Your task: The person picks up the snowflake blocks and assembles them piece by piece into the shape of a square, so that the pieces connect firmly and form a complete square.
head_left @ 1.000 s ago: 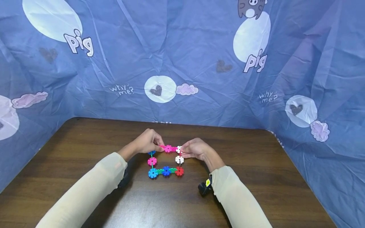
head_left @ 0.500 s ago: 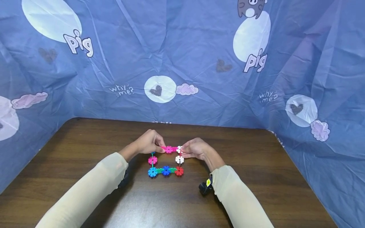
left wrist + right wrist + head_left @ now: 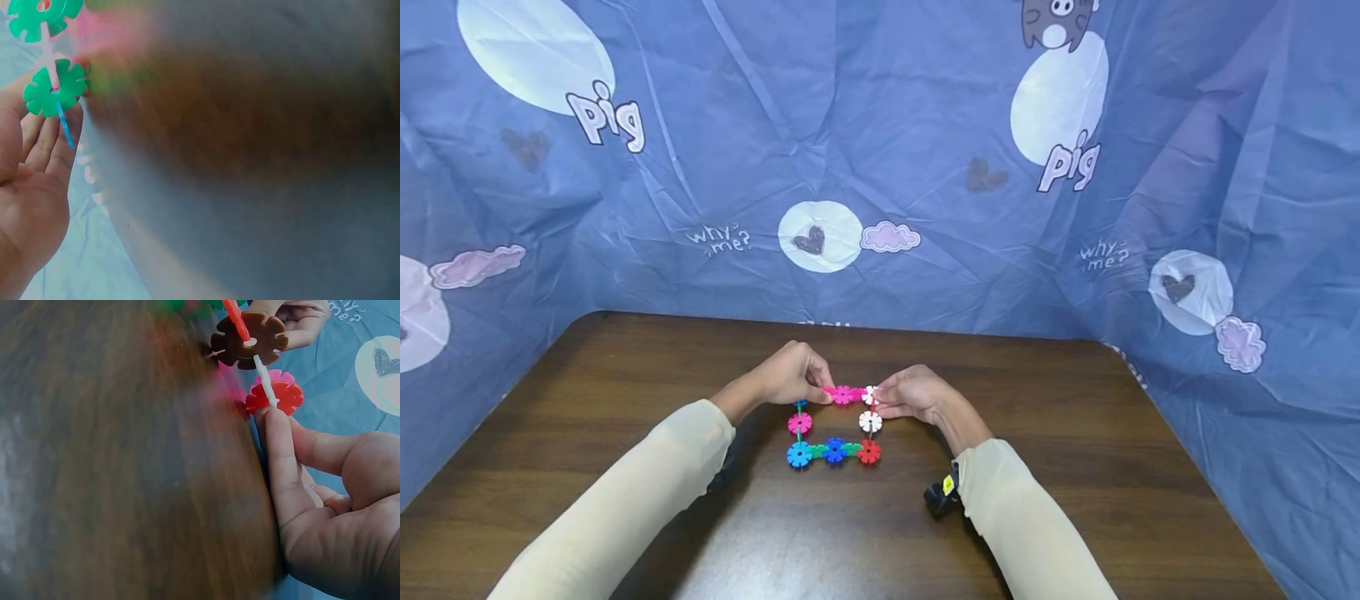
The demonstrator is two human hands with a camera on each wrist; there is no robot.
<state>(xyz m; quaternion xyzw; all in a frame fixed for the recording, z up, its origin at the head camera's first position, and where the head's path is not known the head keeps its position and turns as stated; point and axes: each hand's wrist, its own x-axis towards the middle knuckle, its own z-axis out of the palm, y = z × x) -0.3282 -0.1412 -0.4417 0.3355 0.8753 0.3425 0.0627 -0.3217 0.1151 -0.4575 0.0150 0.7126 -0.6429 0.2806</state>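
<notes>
A square frame of interlocking snowflake discs is held over the table between both hands. My left hand pinches its far-left corner, where fingers hide part of the discs. At the far-right corner, my right hand pinches around a white disc. Between them runs a pink disc. The near side has a light blue disc, a dark blue disc and a red disc, joined by green ones. In the left wrist view a green disc shows edge slots; the right wrist view shows a brown disc.
The brown wooden table spreads under the arms. Behind it hangs a blue printed cloth, which also runs along both sides. A black wrist camera sits under the right wrist.
</notes>
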